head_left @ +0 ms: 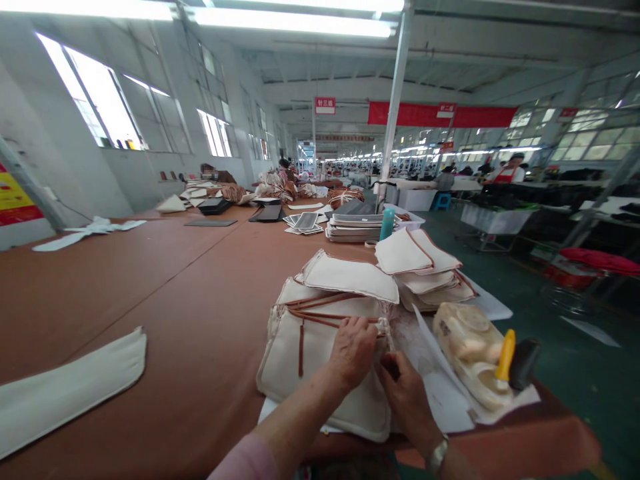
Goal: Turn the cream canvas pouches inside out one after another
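Observation:
A cream bag piece [320, 367] with brown straps [325, 317] across its top lies at the table's front edge. At its upper right corner my left hand [354, 350] is closed on the piece, fingers curled over the corner. My right hand [404, 387], lower on the same side, has its fingers pinched together against the side edge; what they hold is hidden. A short brown strip [301, 350] runs down the front of the piece. Behind it rests another cream piece [350, 277].
Cream panels with brown edging [415, 257] are stacked at right. Beside them, a tub [465, 333] and a yellow-handled brush [507, 357] lie near the table edge. A teal bottle [387, 224] stands behind. A long cream piece [75, 383] lies at left on the brown table [200, 300].

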{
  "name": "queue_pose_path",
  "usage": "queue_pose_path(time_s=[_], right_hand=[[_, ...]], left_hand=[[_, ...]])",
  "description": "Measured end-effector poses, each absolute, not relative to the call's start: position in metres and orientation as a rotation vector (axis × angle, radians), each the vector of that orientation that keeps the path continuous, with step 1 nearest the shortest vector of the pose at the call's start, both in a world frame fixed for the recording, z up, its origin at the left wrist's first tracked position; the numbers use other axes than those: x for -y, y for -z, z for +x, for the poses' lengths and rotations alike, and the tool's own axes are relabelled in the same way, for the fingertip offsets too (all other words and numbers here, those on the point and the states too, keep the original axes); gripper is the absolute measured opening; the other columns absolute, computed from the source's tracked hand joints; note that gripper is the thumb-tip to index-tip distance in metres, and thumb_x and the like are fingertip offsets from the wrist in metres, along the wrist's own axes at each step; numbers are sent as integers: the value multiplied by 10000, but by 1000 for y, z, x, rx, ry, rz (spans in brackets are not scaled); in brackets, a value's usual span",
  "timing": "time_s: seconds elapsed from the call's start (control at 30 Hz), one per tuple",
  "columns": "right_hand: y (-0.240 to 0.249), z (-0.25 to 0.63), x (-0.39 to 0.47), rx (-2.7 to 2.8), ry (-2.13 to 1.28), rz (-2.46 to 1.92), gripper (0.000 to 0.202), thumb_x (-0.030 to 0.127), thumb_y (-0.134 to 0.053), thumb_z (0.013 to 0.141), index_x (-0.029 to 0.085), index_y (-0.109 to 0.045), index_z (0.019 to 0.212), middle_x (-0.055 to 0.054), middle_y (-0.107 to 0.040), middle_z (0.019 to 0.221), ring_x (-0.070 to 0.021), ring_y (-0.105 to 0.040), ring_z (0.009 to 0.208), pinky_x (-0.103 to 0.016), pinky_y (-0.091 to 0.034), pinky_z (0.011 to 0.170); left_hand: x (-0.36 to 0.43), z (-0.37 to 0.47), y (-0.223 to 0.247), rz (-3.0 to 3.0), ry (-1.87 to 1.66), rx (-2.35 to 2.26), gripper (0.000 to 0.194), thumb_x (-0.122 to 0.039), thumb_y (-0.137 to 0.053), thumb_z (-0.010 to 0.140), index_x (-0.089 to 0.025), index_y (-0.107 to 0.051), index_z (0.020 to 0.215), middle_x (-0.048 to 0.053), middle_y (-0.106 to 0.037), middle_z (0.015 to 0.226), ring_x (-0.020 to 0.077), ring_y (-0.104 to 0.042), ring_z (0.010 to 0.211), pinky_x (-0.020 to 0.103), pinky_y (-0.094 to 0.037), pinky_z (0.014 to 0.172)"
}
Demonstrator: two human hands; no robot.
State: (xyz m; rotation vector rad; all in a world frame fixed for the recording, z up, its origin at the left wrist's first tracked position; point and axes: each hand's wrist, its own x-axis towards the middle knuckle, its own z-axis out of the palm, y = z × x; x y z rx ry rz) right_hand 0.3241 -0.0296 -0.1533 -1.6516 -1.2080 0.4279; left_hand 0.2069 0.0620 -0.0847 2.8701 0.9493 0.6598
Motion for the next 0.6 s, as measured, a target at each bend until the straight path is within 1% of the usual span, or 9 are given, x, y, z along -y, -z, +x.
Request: queue_pose_path(time_s=[0.07, 0.13, 0.23, 0.3, 0.37, 0.47, 0.57, 0.6], right_hand=[[150, 335, 21, 1171, -444, -1675, 346, 485, -429, 920, 176, -582, 929, -59, -681, 783, -232, -650, 719, -319, -501, 630], [146, 347, 7, 1167, -449, -1704, 398, 513, -408, 943, 159, -586, 973, -67, -691, 818, -229, -660, 747, -323, -508, 651], [138, 359, -20, 1272, -483, -1743, 340, 470, -552, 917, 139, -619, 953, -33, -682, 823, -201, -658, 759, -329, -522, 705], [135, 361, -36, 1363, -519, -1783, 282, 404, -599, 918, 125, -643, 910, -9, -669, 814, -174, -652, 727, -320, -536, 685], [134, 362, -48, 1419, -523, -1852, 236, 349, -595, 936, 120, -650, 924, -16, -670, 869, -165, -653, 743, -323, -550, 685], [138, 363, -57, 1435, -472, -1981, 202, 315, -579, 951, 135, -639, 1023, -50, -670, 990, -175, -657, 826, -353, -561, 743], [144, 365, -57, 1432, -427, -2074, 212, 321, -565, 960, 143, -634, 1051, -61, -667, 1025, -179, -657, 851, -362, -561, 761], [146, 365, -56, 1433, -419, -2093, 216, 325, -563, 960, 143, -634, 1053, -60, -668, 1023, -179, -658, 849, -361, -562, 759]], left_hand=[[-59, 204, 89, 2915, -681, -920, 109, -191, -517, 918, -198, -615, 872, 61, -611, 944, 245, -540, 926, 375, -425, 811], [-54, 197, 92, 2950, -706, -898, 156, -211, -482, 947, -202, -620, 876, 62, -606, 928, 244, -535, 902, 370, -411, 772], [-49, 186, 93, 2976, -753, -871, 185, -208, -462, 961, -204, -627, 875, 61, -607, 884, 233, -538, 854, 364, -395, 745], [-45, 179, 93, 2966, -796, -863, 171, -196, -483, 951, -206, -626, 857, 53, -612, 850, 224, -547, 825, 357, -395, 739], [-38, 171, 92, 2927, -852, -873, 176, -192, -490, 946, -203, -618, 825, 43, -613, 810, 209, -557, 775, 345, -405, 726], [-23, 143, 86, 2816, -959, -927, 197, -194, -449, 964, -197, -602, 840, 33, -624, 797, 181, -579, 728, 305, -438, 701], [-10, 84, 69, 2657, -1075, -996, 167, -215, -416, 974, -191, -577, 935, 43, -662, 904, 156, -631, 794, 243, -488, 717], [-7, 58, 59, 2493, -1176, -1061, 142, -253, -451, 961, -196, -580, 979, 44, -677, 949, 160, -647, 823, 233, -504, 730]])
